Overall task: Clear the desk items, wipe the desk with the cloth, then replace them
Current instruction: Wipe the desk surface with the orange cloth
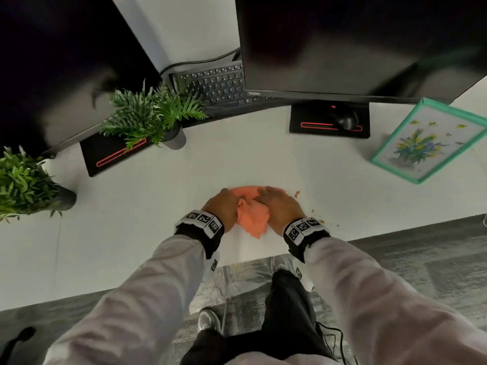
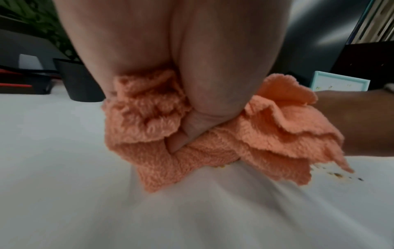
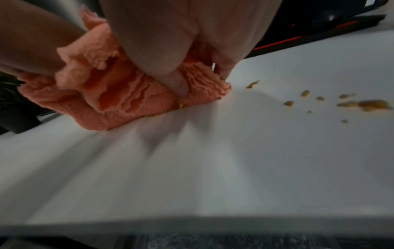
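An orange cloth (image 1: 253,219) lies bunched on the white desk (image 1: 131,219) near its front edge. My left hand (image 1: 228,200) grips its left side, with the thumb dug into the folds (image 2: 187,133). Beside it, my right hand (image 1: 272,198) lies over the cloth's right side and pinches a fold between thumb and fingers (image 3: 202,75). Both hands press the cloth (image 3: 119,104) down onto the desk. Yellow-brown crumbs (image 3: 366,104) lie scattered just right of the cloth, and also show in the head view (image 1: 297,193).
Behind the hands stand two dark monitors (image 1: 342,43), a black keyboard (image 1: 218,85), and a mouse (image 1: 345,119) on the right monitor's base. Two potted plants (image 1: 155,111) stand at the left. A green-framed flower picture (image 1: 427,140) lies at the right. Carpet lies below the desk's edge.
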